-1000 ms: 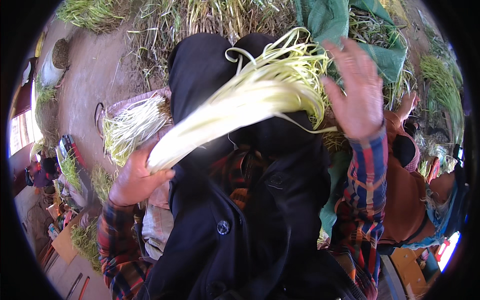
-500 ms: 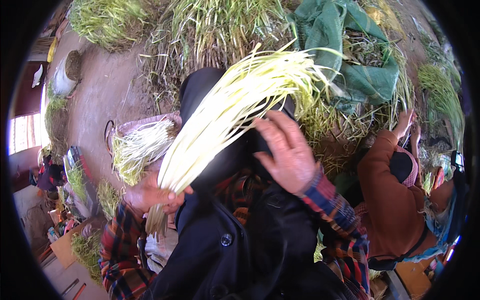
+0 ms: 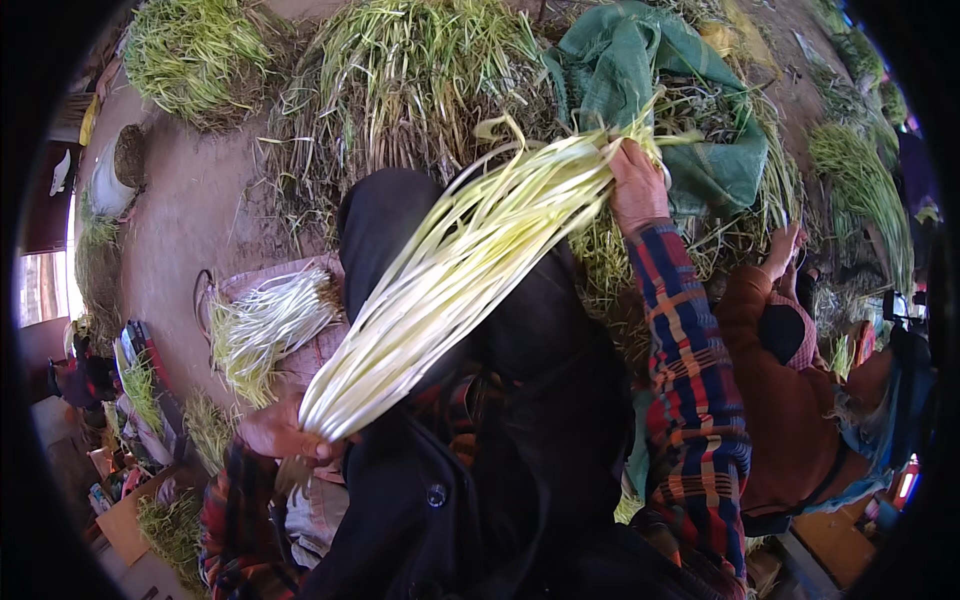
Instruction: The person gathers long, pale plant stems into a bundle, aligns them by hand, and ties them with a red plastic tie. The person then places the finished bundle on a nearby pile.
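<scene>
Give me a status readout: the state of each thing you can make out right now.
Left hand: closed around the bundle's near end.
Right hand: closed on its far end.
Bundle of pale stalks: held slantwise between both hands, over the lap.
Smaller white bundle: lying on the pink sack.
Pink sack: spread out, partly covered.
Green sack: crumpled.
Large stalk heap: loose, untouched.

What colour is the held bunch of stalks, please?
The bunch is white to yellow-green, in the head view.
</scene>
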Available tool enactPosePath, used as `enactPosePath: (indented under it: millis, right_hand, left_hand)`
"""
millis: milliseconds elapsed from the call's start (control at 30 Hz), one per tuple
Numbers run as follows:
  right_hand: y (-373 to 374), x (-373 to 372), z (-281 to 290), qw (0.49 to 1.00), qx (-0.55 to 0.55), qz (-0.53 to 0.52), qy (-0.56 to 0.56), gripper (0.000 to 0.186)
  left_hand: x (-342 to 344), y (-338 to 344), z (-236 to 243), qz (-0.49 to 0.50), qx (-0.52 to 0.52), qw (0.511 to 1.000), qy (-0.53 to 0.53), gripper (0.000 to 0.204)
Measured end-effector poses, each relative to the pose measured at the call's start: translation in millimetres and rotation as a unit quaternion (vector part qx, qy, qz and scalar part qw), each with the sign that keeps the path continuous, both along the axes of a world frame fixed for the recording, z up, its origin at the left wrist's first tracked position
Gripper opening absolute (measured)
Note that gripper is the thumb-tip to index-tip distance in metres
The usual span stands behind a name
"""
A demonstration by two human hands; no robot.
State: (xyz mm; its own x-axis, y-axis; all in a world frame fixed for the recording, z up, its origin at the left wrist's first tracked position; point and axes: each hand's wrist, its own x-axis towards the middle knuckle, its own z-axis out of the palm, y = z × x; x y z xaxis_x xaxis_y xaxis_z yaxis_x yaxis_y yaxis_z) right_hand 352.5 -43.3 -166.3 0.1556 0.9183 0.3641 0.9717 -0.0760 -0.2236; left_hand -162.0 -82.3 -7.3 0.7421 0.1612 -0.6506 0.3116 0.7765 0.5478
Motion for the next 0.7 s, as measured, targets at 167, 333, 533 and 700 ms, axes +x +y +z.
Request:
enactPosePath:
  millis: [167,333,533,700]
  right_hand:
    - [-45,69,-44,0.989,-0.107,-0.057,0.090,0.024]
    - [-95,129,-68,0.971,-0.198,-0.126,0.038,0.055]
    - [-101,121,-24,0.921,-0.325,-0.213,0.015,0.064]
    - [-82,36,65,0.964,-0.245,-0.085,0.066,0.063]
  left_hand:
    - [-27,11,-19,-0.073,0.009,0.987,0.146,0.030]
    - [-37,21,-24,-0.131,0.089,0.966,0.206,0.020]
    - [-28,22,-32,-0.169,0.163,0.945,0.227,0.020]
    - [-16,23,-18,-0.242,0.292,0.891,0.249,0.024]
